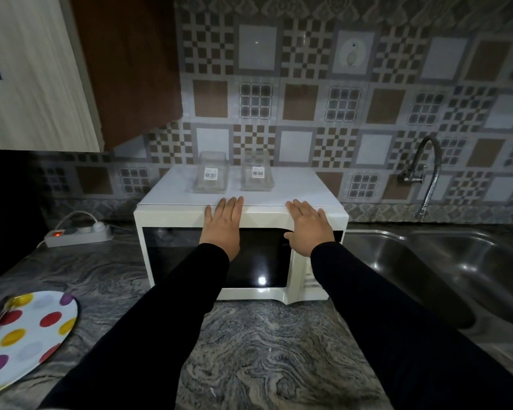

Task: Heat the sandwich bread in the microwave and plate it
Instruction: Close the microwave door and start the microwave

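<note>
A white microwave [172,220] stands on the grey marbled counter with its dark glass door shut. My left hand [223,224] lies flat, fingers spread, on the top front edge of the microwave above the door. My right hand [308,224] rests flat on the same edge further right, thumb over the door's upper right corner. Neither hand holds anything. A white plate with coloured dots [27,335] lies at the counter's near left, with a metal utensil on its left rim. No bread is visible.
Two clear plastic containers [211,173] [256,174] sit on top of the microwave. A power strip [77,235] with a lit red switch lies left of it. A steel sink [444,270] and a flexible tap [427,176] are at right. A wall cabinet [71,69] hangs upper left.
</note>
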{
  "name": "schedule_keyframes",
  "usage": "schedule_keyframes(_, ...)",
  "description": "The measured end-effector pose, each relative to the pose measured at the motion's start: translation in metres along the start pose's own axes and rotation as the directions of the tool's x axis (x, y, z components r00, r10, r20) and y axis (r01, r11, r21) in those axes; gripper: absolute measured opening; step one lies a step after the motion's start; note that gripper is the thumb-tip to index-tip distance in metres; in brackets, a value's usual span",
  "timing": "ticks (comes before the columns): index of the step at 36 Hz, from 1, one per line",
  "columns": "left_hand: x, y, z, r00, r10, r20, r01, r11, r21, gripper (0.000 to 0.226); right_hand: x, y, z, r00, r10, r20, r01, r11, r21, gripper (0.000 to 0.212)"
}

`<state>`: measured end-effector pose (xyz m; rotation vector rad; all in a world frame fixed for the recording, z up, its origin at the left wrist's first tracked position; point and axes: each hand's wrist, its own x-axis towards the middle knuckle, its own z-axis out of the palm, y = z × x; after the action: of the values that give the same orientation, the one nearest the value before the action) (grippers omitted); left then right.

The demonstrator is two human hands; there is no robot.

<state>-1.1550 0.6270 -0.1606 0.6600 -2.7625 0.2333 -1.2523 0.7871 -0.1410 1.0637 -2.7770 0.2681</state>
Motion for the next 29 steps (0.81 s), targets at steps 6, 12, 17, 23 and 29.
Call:
schedule_keyframes(6, -0.025, -0.012, 0.000, 0.996, 0.031, 0.082, -0.024, 0.995, -0.093, 0.080, -0.019, -0.004, -0.010, 0.998, 0.029, 0.057, -0.031, 0.999, 0.031, 0.071)
schedule_keyframes(12, -0.048, -0.017, -0.006, 0.971, 0.028, 0.238, 0.016, 0.984, -0.179, 0.072, -0.046, -0.009, -0.013, 0.993, 0.087, 0.083, -0.095, 0.991, 0.093, 0.069)
schedule_keyframes(17, -0.078, -0.015, 0.019, 0.922, 0.025, 0.387, 0.078, 0.965, -0.249, 0.072, -0.076, -0.014, 0.002, 0.978, 0.171, 0.123, -0.195, 0.953, 0.231, 0.067)
schedule_keyframes(23, -0.113, -0.003, 0.063, 0.830, 0.052, 0.555, 0.071, 0.978, -0.198, 0.072, -0.106, -0.012, 0.036, 0.948, 0.241, 0.205, -0.298, 0.901, 0.316, 0.065)
schedule_keyframes(29, -0.137, 0.011, 0.099, 0.764, 0.043, 0.643, 0.124, 0.969, -0.212, 0.070, -0.119, 0.002, 0.065, 0.912, 0.302, 0.278, -0.391, 0.847, 0.361, 0.063)
